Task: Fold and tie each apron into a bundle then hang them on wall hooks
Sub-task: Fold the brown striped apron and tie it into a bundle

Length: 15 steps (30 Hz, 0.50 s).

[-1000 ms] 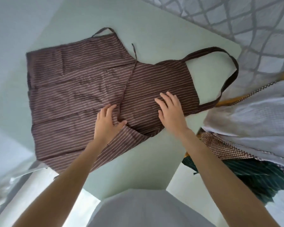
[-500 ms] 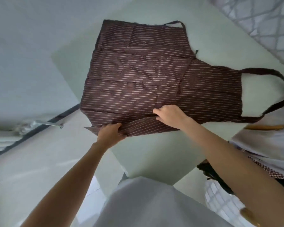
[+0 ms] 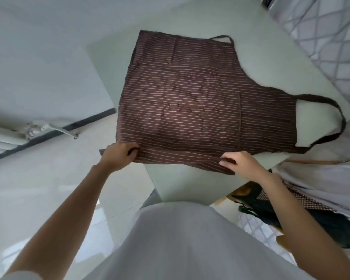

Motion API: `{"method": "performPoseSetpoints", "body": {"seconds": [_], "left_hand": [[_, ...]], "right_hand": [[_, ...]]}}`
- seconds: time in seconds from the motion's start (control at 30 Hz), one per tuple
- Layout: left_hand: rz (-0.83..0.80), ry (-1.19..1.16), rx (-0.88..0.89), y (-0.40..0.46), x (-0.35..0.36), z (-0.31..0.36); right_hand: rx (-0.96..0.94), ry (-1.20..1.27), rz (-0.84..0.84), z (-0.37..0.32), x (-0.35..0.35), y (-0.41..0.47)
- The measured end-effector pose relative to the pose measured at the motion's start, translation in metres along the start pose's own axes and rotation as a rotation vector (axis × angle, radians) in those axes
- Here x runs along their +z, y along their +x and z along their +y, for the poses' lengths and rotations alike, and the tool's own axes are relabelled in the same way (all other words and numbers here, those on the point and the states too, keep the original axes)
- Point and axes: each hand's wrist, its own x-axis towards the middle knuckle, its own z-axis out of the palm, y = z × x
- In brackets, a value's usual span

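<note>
Brown striped apron lies flat on the pale counter. Left hand and right hand each pinch its near edge. Lift both corners together, evenly, and keep the fold line straight.

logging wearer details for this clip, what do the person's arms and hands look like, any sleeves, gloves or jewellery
Both forearms are bare up to the frame's lower edge. The left hand and right hand wear no gloves, and no rings, watch or bracelet show. A pale edge at the bottom left corner may be a sleeve, but that cannot be told. A light grey garment covers the torso.
</note>
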Motion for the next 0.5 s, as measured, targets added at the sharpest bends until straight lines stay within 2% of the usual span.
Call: {"method": "performPoseSetpoints", "body": {"seconds": [0.07,0.13,0.2,0.37,0.5], "left_hand": [[0.099,-0.02,0.035,-0.002,-0.008,-0.001],[0.255,-0.048,0.111,0.002,-0.021,0.001],[0.365,-0.041,0.173,0.021,-0.041,0.006],[0.541,0.014,0.239,0.116,-0.095,0.008],[0.637,0.048,0.259,0.194,-0.129,0.01]], "right_hand": [[0.012,0.018,-0.029,0.0,-0.007,-0.003],[-0.004,0.055,0.014,-0.005,-0.026,-0.002],[-0.039,0.071,0.142,-0.013,-0.054,0.007],[-0.059,0.05,0.585,-0.028,-0.14,0.066],[-0.018,-0.02,0.668,-0.029,-0.186,0.121]]}}
